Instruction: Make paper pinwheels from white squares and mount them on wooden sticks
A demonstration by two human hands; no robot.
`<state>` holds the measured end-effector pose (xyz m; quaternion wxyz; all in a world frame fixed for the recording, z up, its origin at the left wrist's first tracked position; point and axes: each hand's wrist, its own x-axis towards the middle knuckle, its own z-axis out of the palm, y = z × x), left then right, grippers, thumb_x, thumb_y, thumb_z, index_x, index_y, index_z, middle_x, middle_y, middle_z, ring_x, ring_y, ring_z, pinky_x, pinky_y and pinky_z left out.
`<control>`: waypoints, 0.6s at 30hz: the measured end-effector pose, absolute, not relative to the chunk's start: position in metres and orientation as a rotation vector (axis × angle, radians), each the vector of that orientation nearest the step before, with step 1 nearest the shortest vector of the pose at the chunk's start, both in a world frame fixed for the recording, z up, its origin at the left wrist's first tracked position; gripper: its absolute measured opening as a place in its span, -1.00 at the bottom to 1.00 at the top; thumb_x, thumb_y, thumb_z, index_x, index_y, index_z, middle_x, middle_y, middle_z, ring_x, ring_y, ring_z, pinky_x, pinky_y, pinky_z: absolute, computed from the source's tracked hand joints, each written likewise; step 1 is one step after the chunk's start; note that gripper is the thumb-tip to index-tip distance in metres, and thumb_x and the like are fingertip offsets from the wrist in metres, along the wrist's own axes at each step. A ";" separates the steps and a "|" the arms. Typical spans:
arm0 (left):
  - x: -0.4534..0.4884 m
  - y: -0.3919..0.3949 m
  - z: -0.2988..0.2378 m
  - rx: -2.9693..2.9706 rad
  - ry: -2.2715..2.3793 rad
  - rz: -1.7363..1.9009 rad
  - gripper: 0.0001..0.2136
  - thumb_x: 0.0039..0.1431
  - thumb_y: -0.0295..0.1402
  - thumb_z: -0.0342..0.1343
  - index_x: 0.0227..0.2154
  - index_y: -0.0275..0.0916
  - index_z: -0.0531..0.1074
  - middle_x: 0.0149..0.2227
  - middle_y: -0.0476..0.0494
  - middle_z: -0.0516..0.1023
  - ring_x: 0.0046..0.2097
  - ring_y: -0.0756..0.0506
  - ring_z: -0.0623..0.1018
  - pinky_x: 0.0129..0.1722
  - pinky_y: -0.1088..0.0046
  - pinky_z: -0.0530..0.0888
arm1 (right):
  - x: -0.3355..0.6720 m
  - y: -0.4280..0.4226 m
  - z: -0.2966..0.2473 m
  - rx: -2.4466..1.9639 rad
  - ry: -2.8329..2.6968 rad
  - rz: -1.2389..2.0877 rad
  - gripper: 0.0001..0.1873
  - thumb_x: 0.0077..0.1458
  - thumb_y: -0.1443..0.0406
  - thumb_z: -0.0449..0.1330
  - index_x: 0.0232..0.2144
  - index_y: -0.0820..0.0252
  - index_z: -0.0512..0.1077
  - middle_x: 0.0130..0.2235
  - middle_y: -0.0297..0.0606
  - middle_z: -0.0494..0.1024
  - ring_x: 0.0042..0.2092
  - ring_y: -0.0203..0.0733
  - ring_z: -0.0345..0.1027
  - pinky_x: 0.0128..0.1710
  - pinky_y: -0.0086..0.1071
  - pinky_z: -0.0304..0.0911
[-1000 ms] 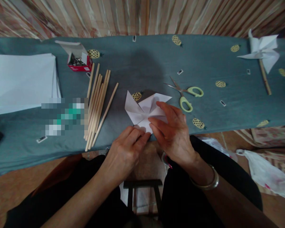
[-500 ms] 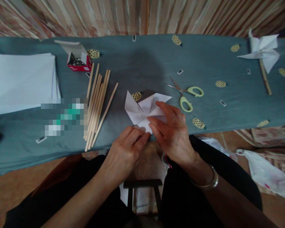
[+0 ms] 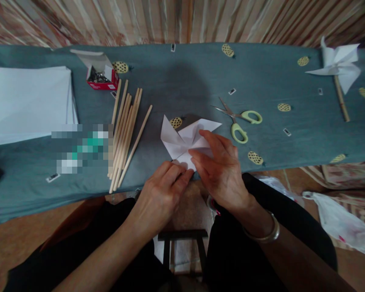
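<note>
A white paper pinwheel [image 3: 173, 140] with folded, pointed blades lies at the near edge of the cloth-covered table. My left hand [image 3: 162, 188] is closed on its lowest blade, thumb and fingers pinching the paper. From the right, my right hand [image 3: 220, 170] grips the pinwheel with bent fingers, their tips near its centre and right blade. Part of that blade is hidden behind the hand. Just beyond my right hand lies a pair of scissors [image 3: 237, 117] with pale green handles, blades apart.
Several wooden sticks [image 3: 126, 138] lie left of the pinwheel. Behind them stands an open red box [image 3: 101, 85] of small metal pieces. A stack of white paper [image 3: 27, 101] is at far left, near a blurred green-and-white item [image 3: 88, 148]. A pinwheel on a stick [image 3: 337, 65] lies at far right.
</note>
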<state>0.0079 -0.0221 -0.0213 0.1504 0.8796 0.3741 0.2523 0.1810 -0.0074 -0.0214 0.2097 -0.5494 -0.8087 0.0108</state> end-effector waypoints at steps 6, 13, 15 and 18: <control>0.007 -0.023 -0.022 2.519 1.071 0.735 -0.81 0.23 -0.54 0.06 -0.10 -0.46 0.42 -0.23 -0.26 0.51 -0.17 -0.13 0.47 -0.21 0.28 0.59 | 0.181 -0.008 -0.021 -1.519 -2.239 0.036 -0.81 0.22 0.31 0.10 -0.30 0.13 0.53 0.14 -0.12 0.36 0.12 0.04 0.22 0.05 -0.04 0.24; 0.008 -0.023 -0.022 2.517 1.061 0.734 -0.81 0.23 -0.53 0.06 -0.11 -0.46 0.42 -0.23 -0.26 0.51 -0.17 -0.13 0.46 -0.22 0.27 0.59 | 0.181 -0.008 -0.020 -1.521 -2.257 0.026 -0.80 0.23 0.31 0.09 -0.28 0.14 0.53 0.14 -0.10 0.37 0.10 0.03 0.23 0.04 -0.05 0.21; 0.008 -0.023 -0.022 2.517 1.062 0.725 -0.81 0.24 -0.53 0.06 -0.11 -0.45 0.42 -0.23 -0.26 0.51 -0.16 -0.13 0.46 -0.22 0.27 0.59 | 0.182 -0.009 -0.020 -1.520 -2.257 0.032 -0.81 0.22 0.31 0.09 -0.28 0.14 0.53 0.14 -0.11 0.36 0.11 0.03 0.23 0.05 -0.05 0.21; 0.007 -0.022 -0.021 2.515 1.060 0.713 -0.81 0.24 -0.53 0.05 -0.10 -0.45 0.42 -0.22 -0.27 0.51 -0.16 -0.13 0.47 -0.21 0.25 0.59 | 0.182 -0.009 -0.021 -1.514 -2.247 0.057 -0.81 0.22 0.31 0.10 -0.27 0.12 0.53 0.15 -0.14 0.36 0.12 0.02 0.22 0.05 -0.06 0.20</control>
